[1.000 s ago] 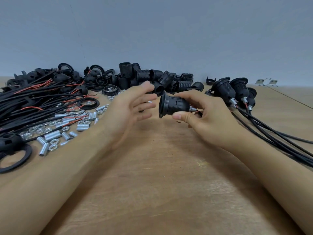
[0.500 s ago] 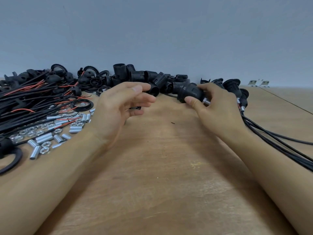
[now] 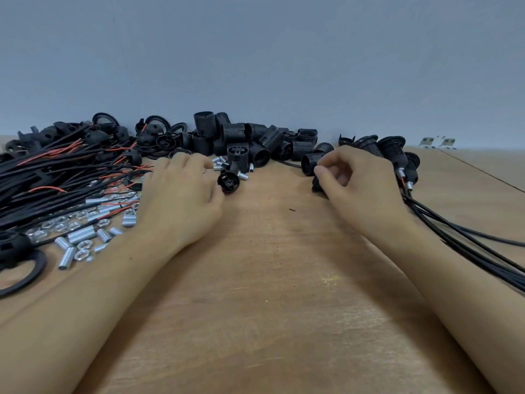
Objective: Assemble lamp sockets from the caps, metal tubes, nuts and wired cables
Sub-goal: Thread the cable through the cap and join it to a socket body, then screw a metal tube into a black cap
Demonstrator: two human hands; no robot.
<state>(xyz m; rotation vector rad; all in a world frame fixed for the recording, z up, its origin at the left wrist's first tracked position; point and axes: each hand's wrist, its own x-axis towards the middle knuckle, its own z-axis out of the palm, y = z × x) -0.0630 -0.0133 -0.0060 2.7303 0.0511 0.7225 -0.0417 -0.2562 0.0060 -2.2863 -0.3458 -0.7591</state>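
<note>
A: Start with the hands. What does each one have?

B: The right hand (image 3: 355,183) is curled, thumb and fingertips pinching a finished socket (image 3: 312,164) at its ribbed barrel. The left hand (image 3: 181,194) lies with fingers bent over the table (image 3: 270,294); a black cap (image 3: 228,182) sits at its fingertips, touching them, but I cannot tell whether they grip it.

A: How would that socket handle?

B: Light, I'd judge, hard moulded plastic, stiff. The threaded ribs give good purchase, so the barrel is the place to take it. The trailing cable is limp and would drag.

A: And beside the grips?

B: Just left of the left hand lie short metal tubes (image 3: 82,234) and hex nuts (image 3: 82,253), shiny, smooth, likely to roll or slip; they need a fingertip pinch. Further left are black cables (image 3: 56,177) with red wires, soft and tangled.

A: Beyond?

B: Past both hands, a heap of ribbed black barrels (image 3: 233,135). Right of the right hand, done sockets (image 3: 395,149) rest together, their cords (image 3: 468,245) running back past the wrist.
</note>
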